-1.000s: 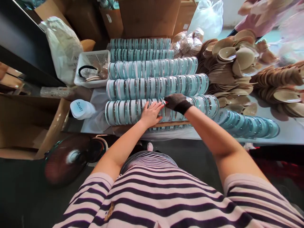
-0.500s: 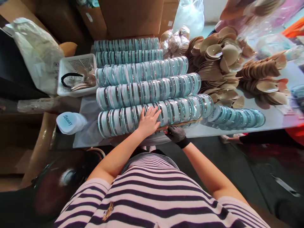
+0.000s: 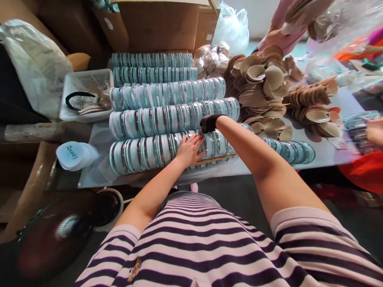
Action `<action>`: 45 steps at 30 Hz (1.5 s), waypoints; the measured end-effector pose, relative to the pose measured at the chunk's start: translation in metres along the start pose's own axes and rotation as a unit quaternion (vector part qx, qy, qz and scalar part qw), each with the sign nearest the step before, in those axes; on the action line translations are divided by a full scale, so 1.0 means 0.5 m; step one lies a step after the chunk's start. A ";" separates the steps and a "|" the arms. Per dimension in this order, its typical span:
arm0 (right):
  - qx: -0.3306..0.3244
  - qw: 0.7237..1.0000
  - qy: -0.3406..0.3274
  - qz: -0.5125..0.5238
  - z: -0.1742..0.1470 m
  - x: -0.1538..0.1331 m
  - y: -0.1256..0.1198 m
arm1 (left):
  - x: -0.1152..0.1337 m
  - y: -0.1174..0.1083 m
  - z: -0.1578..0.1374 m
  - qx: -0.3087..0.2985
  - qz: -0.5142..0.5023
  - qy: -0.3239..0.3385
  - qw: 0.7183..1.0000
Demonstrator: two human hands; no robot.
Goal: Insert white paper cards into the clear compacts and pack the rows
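Front row of round packs (image 3: 143, 154) lay lengthwise along the table's (image 3: 243, 167) near edge. Your left hand (image 3: 189, 150) rested on top, grip released; your gloved right hand (image 3: 208, 123) bent by the row's far side, grip: couldn't tell.

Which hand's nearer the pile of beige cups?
Right. The black-gloved right hand is left of the pile of beige cups, by the front blue-white stack's far edge; the bare left hand lies on that stack, farther left.
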State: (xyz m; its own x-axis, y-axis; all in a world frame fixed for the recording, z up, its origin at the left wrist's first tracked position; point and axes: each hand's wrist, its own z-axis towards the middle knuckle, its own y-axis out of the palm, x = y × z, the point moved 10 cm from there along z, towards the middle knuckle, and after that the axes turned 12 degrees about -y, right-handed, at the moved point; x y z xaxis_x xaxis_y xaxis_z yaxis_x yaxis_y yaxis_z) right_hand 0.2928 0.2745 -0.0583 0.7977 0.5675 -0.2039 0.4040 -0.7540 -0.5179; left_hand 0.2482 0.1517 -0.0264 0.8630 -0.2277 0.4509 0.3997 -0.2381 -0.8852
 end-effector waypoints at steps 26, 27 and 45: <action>0.450 0.891 0.028 0.047 -0.236 0.072 0.191 | 0.020 -0.017 0.007 0.033 0.027 -0.090 0.995; 0.439 0.897 0.046 0.030 -0.237 0.095 0.147 | 0.036 -0.012 0.014 0.035 0.028 -0.091 0.995; 0.167 0.972 -0.096 -0.133 -0.099 0.054 0.020 | 0.071 0.032 0.047 0.030 0.046 -0.119 0.991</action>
State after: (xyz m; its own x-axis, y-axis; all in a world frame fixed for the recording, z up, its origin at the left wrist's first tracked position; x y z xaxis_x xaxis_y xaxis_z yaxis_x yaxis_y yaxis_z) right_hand 0.3407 0.2660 -0.0278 0.5738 0.8030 -0.1610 0.3912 -0.4414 -0.8075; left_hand 0.2926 0.1619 -0.0272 0.9425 -0.0156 0.3338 0.3266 -0.1678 -0.9301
